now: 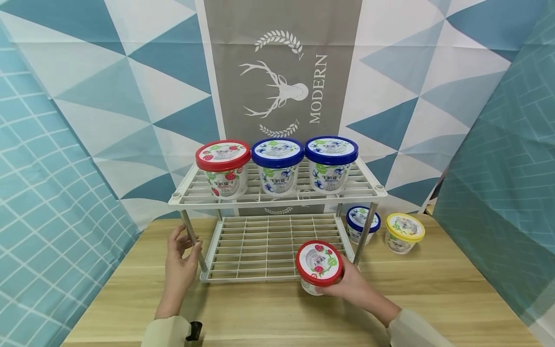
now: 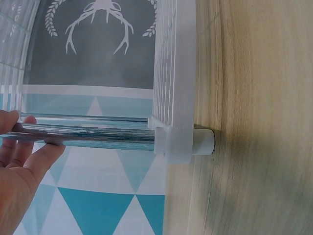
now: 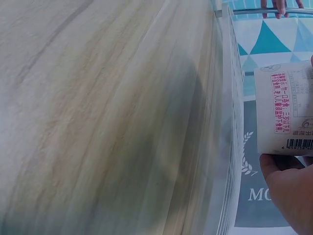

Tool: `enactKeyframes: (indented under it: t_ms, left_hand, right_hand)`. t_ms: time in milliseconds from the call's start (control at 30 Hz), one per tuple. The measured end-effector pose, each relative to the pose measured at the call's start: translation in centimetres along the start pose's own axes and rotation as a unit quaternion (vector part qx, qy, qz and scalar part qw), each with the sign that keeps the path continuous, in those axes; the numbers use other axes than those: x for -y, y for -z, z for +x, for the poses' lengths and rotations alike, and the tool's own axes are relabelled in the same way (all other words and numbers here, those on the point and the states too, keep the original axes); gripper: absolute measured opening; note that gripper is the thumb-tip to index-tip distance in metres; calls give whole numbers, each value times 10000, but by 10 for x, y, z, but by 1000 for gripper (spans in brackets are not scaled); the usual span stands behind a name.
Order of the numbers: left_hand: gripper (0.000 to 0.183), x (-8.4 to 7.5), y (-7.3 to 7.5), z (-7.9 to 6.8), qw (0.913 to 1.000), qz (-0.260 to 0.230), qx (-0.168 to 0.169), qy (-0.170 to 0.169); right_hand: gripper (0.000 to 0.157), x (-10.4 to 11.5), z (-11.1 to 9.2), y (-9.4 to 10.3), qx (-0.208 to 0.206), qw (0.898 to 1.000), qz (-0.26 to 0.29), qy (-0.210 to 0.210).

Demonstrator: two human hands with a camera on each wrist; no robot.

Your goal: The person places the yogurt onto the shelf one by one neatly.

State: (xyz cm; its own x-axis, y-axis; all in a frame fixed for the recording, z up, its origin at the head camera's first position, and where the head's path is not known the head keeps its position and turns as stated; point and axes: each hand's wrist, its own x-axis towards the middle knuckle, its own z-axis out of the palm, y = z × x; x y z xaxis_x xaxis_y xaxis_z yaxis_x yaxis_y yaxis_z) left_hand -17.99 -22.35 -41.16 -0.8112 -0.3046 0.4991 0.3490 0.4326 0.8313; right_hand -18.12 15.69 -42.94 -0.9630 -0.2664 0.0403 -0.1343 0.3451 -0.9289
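My right hand (image 1: 355, 284) grips a red-lidded tub (image 1: 320, 264) with strawberries printed on its lid. The tub is tilted towards me, above the front edge of the rack's lower shelf (image 1: 260, 248). In the right wrist view its white side (image 3: 283, 107) shows printed text and a barcode, with the right thumb and fingers (image 3: 288, 181) around it. At the rack's left, my left hand (image 1: 181, 265) holds the front metal post (image 1: 191, 233). In the left wrist view thumb and fingers pinch that post (image 2: 98, 137) from both sides.
On the rack's top shelf (image 1: 277, 198) stand a red-lidded tub (image 1: 223, 166) and two blue-lidded tubs (image 1: 278, 166). Right of the rack, another blue-lidded tub (image 1: 363, 221), partly behind a post, and a yellow-lidded tub (image 1: 404, 231) stand on the wooden table (image 1: 433, 289).
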Motion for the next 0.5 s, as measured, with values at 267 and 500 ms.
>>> enactKeyframes:
  t_ms: [267, 500]
  left_hand:
    - [56, 2, 2, 0, 10000, 52, 28, -22]
    - [57, 4, 1, 1, 9999, -46, -18, -107]
  right_hand:
    - [85, 6, 7, -9, 167, 9996, 5, 239]
    - [85, 9, 13, -16, 179, 9996, 78, 199]
